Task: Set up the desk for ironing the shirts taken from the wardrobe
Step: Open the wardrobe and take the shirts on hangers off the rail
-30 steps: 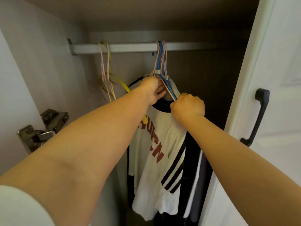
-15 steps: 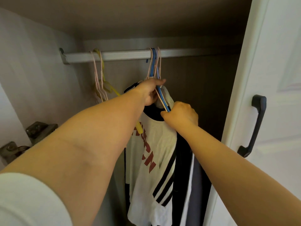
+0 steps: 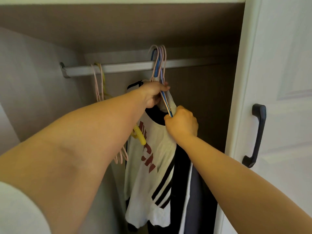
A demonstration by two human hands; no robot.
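Shirt hangers gripped, L hand raised, R hand fisted below

Empty pink hangers and a yellow one hang left; a black handle is on the white door.

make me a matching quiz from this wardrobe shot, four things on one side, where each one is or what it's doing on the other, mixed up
Things:
1. left hand
2. right hand
3. yellow hanger
4. black door handle

Places or states:
A. on the white door at right
B. grips the hanger necks below the rail
C. partly hidden behind the left forearm
D. holds the blue hanger's arm at the white shirt's collar

Pairs: 1-B, 2-D, 3-C, 4-A
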